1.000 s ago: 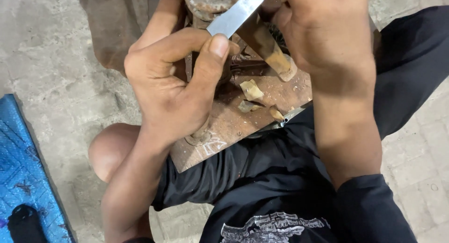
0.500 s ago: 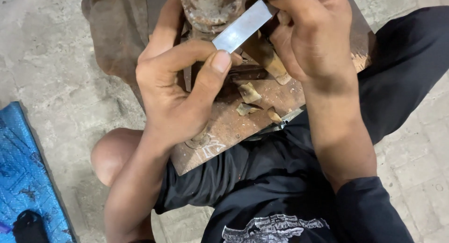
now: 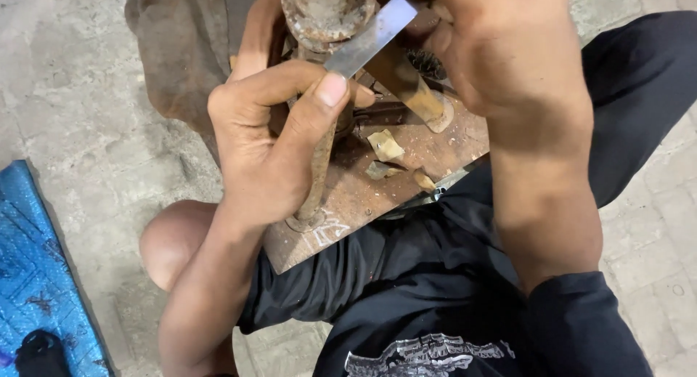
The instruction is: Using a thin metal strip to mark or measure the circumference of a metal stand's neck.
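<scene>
Pinching a flat metal file, both hands, left and right (fingers curled), grip it above a rusty plate.

A single head-worn camera is looking almost straight down, very close over the lap and the rusty plate resting there. The left hand and right hand are filling the upper middle; the concrete floor is showing far left and right.

Flat grey metal strip, tilted
</scene>
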